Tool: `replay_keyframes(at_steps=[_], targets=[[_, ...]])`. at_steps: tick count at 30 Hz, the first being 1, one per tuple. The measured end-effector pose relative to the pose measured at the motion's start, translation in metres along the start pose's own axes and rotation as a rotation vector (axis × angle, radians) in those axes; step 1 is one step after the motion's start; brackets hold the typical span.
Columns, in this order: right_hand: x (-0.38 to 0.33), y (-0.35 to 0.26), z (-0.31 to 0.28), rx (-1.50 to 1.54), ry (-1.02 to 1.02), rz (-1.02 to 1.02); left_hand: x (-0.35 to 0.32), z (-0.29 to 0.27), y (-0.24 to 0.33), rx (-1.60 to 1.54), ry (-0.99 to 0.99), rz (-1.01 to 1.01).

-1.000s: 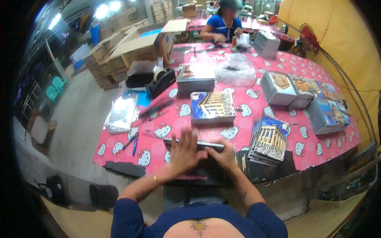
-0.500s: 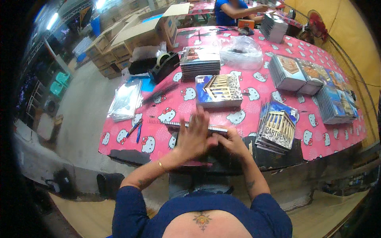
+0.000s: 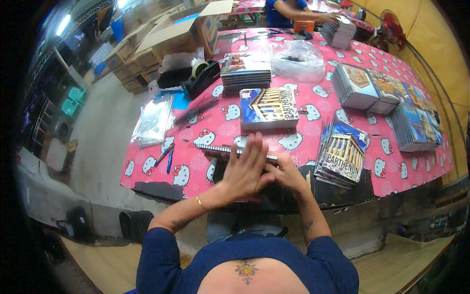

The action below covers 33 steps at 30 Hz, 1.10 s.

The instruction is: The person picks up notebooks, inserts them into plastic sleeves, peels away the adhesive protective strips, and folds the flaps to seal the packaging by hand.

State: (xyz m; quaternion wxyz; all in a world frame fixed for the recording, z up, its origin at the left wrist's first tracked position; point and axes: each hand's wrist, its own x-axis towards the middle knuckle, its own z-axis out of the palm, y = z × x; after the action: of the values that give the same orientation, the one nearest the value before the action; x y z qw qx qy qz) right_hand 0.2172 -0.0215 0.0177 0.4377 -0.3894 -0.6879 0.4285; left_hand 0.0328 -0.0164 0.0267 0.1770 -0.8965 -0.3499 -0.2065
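Observation:
A spiral notebook [image 3: 213, 151] is held tilted at the near edge of the table, its spine toward the far side and a length of coil sticking out past its left end. My left hand [image 3: 243, 169], slightly blurred, lies across it with fingers stretched out and held flat. At the notebook's right end my right hand [image 3: 285, 172] grips it, thumb on top. Just beyond sits a stack of blue-covered notebooks [image 3: 269, 110] with a temple picture. To the right of my right hand lies a fanned pile of similar notebooks [image 3: 342, 154].
Loose black coils [image 3: 198, 111], clear plastic sleeves [image 3: 154, 120], pens [image 3: 169, 159] and a tape dispenser [image 3: 201, 78] lie at left. More notebook stacks [image 3: 360, 88] stand at right. Cardboard boxes [image 3: 183, 36] are at far left. A co-worker [image 3: 289, 13] reaches toward a far stack.
My left hand has shifted slightly right along the notebook, and more of the notebook's left part shows. My right hand keeps its grip. The co-worker's arm now reaches the far stack.

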Motion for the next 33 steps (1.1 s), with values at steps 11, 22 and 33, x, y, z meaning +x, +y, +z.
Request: replay_keyframes(at_steps=[11,22,33], targets=[[-0.004,-0.030,-0.021,-0.071,0.051,-0.033,0.029,-0.041,-0.017,-0.415,0.020,-0.094],[0.011,-0.048,-0.045,-0.305,0.004,-0.111,0.035,-0.045,-0.013,-0.436,-0.058,-0.042],[-0.049,-0.131,0.012,-0.009,0.467,-0.384,0.092,-0.172,-0.004,-1.112,0.218,-0.087]])
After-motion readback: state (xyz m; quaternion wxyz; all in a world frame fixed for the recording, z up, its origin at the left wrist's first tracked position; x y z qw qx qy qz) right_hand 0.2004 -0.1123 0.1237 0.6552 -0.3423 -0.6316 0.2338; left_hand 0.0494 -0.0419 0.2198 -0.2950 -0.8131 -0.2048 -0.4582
